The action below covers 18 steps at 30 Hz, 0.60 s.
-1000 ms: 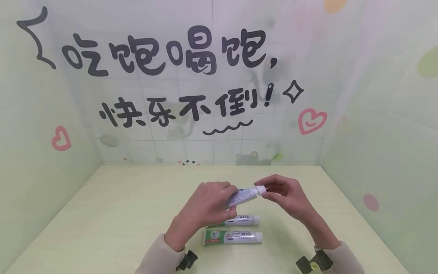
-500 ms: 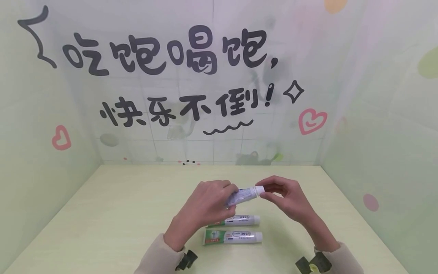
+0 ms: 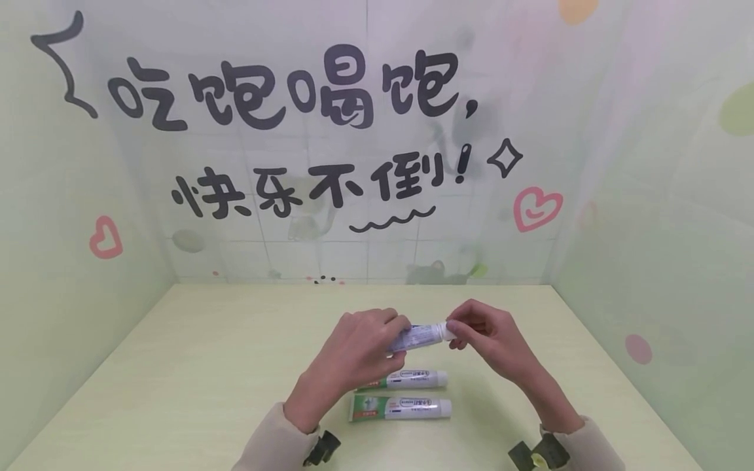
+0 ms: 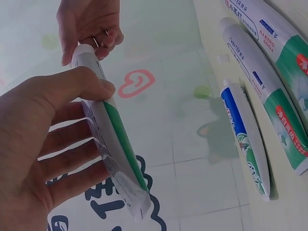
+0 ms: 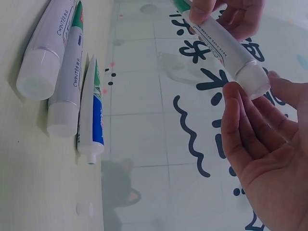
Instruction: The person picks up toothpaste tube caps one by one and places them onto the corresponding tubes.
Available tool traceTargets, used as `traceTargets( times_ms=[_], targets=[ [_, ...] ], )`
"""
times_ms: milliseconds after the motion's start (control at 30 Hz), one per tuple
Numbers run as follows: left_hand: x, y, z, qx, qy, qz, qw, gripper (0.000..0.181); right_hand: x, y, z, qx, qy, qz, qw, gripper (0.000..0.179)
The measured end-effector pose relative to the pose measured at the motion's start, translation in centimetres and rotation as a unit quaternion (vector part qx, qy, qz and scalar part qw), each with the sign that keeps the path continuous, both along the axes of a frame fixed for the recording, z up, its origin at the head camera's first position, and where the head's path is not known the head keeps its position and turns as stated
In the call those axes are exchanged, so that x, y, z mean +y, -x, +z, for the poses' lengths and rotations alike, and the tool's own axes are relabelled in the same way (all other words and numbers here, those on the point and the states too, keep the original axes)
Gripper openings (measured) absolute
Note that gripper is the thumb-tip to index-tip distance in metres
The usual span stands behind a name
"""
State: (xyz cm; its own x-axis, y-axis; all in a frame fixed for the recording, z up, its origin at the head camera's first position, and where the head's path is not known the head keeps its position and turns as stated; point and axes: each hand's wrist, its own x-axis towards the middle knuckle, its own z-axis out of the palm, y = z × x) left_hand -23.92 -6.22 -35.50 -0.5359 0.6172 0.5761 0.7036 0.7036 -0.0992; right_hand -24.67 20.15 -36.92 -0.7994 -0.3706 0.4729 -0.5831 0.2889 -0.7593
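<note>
One squeeze tube [image 3: 417,337], raised above the worktop [image 3: 235,347]. Our left hand [image 3: 362,347] clamps round it; our right hand [image 3: 495,337] pinches the white cap [image 5: 253,84]. We judge it light, pliable, slightly slick, best held near the stiffer shoulder [image 5: 244,67].

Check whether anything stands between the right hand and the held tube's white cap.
Nothing visible does: the right hand pinches the white cap of the held tube directly. The other three tubes lie on the table, not between them.
</note>
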Motion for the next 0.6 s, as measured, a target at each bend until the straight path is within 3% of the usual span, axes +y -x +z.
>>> traceTargets(
  times_ms=[200, 433, 600],
  targets=[
    [0.01, -0.05, 0.03, 0.003, -0.004, -0.002, 1.0, 0.028, -0.2, 0.09, -0.07, 0.013, -0.008, -0.007, 0.9999, 0.007],
    [-0.06, -0.09, -0.07, 0.003, -0.007, -0.003, 1.0, 0.027, -0.37, -0.06, 0.04, 0.044, -0.055, -0.04, 0.9967, 0.011],
    [0.03, -0.06, -0.08, 0.006, -0.008, -0.008, 0.9999, 0.027, -0.12, -0.29, 0.45, 0.088, -0.055, -0.005, 0.9946, 0.028]
  ],
)
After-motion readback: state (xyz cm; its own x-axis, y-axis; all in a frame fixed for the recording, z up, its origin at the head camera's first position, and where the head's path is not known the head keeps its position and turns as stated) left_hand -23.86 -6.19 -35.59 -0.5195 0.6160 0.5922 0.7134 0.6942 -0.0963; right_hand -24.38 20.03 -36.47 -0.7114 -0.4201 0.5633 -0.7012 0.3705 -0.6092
